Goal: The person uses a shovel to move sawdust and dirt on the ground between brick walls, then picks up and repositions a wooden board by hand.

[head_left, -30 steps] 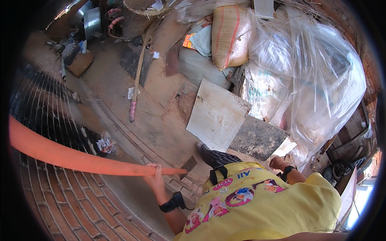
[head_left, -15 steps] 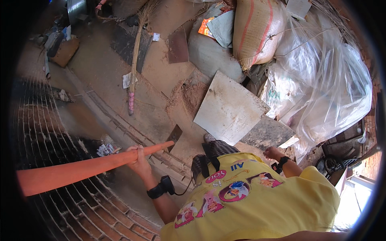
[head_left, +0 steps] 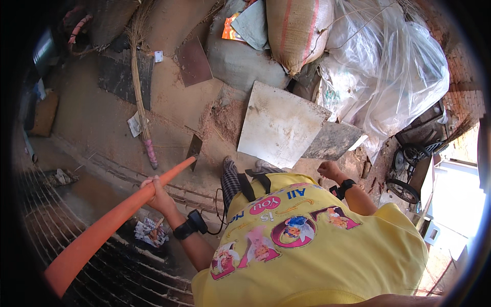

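Note:
My left hand (head_left: 157,195) is wrapped round the orange handle (head_left: 115,215) of a long tool that looks like a hoe. A narrow dark flat blade (head_left: 194,145) shows at the handle's far end, low over the floor or touching it; I cannot tell which. The handle slants from the lower left toward my feet. At the right of my body, my right hand (head_left: 330,170) hangs with its fingers curled in and nothing visible in them. Nearest to it are a dirty white board (head_left: 281,123) and a dark grey board (head_left: 335,140) on the floor.
A straw broom (head_left: 139,92) with a pink-wrapped handle lies ahead left. Full sacks (head_left: 297,36) and a clear plastic sheet (head_left: 394,77) fill the far right. A brick wall (head_left: 56,220) runs along the left. A small wheeled cart (head_left: 404,189) stands right.
The hoe has swung: its blade end moved left and farther away, its near end down and right. My left hand went left with it. The view has turned somewhat; my right hand stays beside my body.

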`<state>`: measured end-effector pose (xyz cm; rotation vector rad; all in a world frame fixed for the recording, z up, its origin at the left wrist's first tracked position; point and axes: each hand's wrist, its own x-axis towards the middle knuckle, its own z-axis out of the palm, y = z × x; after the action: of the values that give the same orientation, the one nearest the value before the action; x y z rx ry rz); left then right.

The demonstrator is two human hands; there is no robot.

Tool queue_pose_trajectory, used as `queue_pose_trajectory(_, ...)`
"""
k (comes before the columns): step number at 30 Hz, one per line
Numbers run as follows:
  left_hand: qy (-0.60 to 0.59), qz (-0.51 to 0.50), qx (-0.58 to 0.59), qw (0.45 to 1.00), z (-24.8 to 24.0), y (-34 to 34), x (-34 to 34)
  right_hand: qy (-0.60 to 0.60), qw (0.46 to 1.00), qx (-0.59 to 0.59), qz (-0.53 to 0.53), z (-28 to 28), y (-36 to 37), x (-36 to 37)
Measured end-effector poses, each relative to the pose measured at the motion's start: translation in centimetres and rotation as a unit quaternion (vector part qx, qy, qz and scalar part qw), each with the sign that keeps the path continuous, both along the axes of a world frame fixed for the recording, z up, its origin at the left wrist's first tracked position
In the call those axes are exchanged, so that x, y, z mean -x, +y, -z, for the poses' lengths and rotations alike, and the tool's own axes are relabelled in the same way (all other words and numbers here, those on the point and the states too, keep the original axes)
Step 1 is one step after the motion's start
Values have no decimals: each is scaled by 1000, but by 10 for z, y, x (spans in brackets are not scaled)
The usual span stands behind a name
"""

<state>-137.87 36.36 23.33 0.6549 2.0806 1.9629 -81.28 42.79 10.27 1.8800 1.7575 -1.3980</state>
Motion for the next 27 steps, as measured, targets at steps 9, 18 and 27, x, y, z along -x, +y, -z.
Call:
queue_pose_trajectory(9, -26, 151, 75, 985, 39, 66, 86, -48, 978, 74, 187, -34, -85, 48)
queue_pose_trajectory(18, -38, 165, 88, 982, 18, 112, 103, -54, 973, 30, 223, -48, -95, 121)
queue_pose_trajectory(27, 80, 261, 114, 955, 57, 138, 91, -174, 945, 31, 274, -103, -162, 132)
